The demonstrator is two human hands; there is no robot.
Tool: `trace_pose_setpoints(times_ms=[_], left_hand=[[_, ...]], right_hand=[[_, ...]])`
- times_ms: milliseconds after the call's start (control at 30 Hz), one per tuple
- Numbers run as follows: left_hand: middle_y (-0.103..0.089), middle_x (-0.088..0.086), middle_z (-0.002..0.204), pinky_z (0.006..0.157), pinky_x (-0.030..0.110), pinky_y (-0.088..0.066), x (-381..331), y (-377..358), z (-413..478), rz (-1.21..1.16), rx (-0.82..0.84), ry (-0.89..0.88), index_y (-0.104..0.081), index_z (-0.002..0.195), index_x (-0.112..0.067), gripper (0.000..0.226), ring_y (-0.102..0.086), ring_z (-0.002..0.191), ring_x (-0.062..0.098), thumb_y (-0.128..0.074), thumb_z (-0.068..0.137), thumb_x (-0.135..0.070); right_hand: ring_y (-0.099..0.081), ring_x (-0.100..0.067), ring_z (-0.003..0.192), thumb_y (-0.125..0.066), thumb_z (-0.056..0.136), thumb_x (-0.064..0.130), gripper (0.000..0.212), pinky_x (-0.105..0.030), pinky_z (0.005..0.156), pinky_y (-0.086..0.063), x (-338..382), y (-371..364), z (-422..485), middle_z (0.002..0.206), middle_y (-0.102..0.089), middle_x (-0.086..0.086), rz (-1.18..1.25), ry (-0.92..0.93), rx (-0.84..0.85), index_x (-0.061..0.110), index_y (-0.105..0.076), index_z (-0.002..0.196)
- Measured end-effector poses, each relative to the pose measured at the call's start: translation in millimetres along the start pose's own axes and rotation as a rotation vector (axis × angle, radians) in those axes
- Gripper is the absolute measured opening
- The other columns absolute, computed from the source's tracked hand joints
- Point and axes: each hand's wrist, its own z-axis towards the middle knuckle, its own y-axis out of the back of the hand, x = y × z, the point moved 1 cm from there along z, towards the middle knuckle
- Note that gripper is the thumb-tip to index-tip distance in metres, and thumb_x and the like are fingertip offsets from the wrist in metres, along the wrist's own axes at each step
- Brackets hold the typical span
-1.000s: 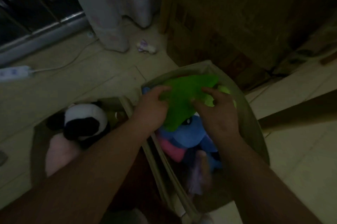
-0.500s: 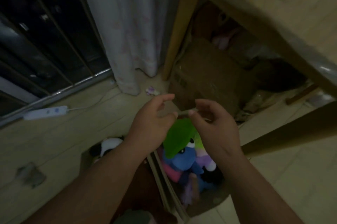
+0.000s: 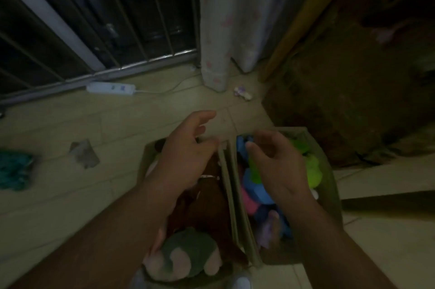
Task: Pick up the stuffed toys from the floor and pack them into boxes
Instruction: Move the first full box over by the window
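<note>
Over two cardboard boxes (image 3: pixel 328 178) standing side by side, the left hand (image 3: pixel 186 159) and right hand (image 3: pixel 277 161) hover with loosely spread, empty fingers, the stuffed toys (image 3: pixel 310 166) packed just beneath them.

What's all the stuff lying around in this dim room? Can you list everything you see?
Boxes: two, tan, side by side on the floor.
Stuffed toys, right box: several, green, blue, pink.
Stuffed toys, left box: a green-and-pink one, a brown one.
Power strip: one, white, by the window bars.
Small toy: one, white-purple, near the curtain.
Curtain: one, pale, hanging.
Teal item: one, far left floor, blurred.
Grey scrap: one, on floor.
Left hand: open, above left box.
Right hand: open, above right box.
</note>
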Motion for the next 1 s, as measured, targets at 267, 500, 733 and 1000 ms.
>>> trace_pose_setpoints(times_ms=[267, 500, 733, 1000], left_hand=[[-0.053, -0.01, 0.124, 0.088, 0.022, -0.044, 131.5, 21.4, -10.3, 0.036, -0.161, 0.19, -0.049, 0.12, -0.035, 0.041, -0.053, 0.112, 0.01, -0.065, 0.087, -0.014], [-0.053, 0.002, 0.132, 0.093, 0.035, -0.045, 236.9, 49.1, -17.9, 0.221, -0.254, 0.323, -0.05, 0.129, -0.021, 0.044, -0.053, 0.117, 0.021, -0.063, 0.087, -0.016], [-0.06, 0.013, 0.116, 0.086, 0.044, -0.052, 306.4, 75.0, -18.8, 0.28, -0.453, 0.45, -0.052, 0.126, -0.017, 0.041, -0.06, 0.101, 0.03, -0.06, 0.085, -0.021], [-0.066, 0.008, 0.108, 0.083, 0.037, -0.05, 343.1, 59.7, -16.9, 0.337, -0.314, 0.515, -0.058, 0.114, -0.024, 0.027, -0.061, 0.1, 0.029, -0.051, 0.089, -0.03]], right_hand=[[-0.058, -0.008, 0.1, -0.066, 0.088, 0.027, 0.036, -0.015, 0.08, -0.037, -87.8, -85.9, -3.4, 0.113, -0.066, 0.004, -0.186, -0.115, 0.182, 0.017, -0.061, 0.122], [-0.059, -0.028, 0.108, -0.056, 0.093, 0.032, 0.049, -0.025, 0.079, -0.042, -156.4, -143.9, 5.3, 0.122, -0.062, -0.016, -0.456, -0.203, 0.266, 0.005, -0.048, 0.133], [-0.056, -0.035, 0.098, -0.048, 0.093, 0.012, 0.021, -0.04, 0.081, -0.044, -181.9, -173.5, 8.9, 0.109, -0.057, -0.02, -0.622, -0.26, 0.115, 0.003, -0.053, 0.112], [-0.058, -0.039, 0.1, -0.043, 0.092, 0.008, 0.032, -0.045, 0.086, -0.048, -185.1, -192.4, 10.3, 0.111, -0.059, -0.023, -0.677, -0.363, 0.134, 0.006, -0.042, 0.124]])
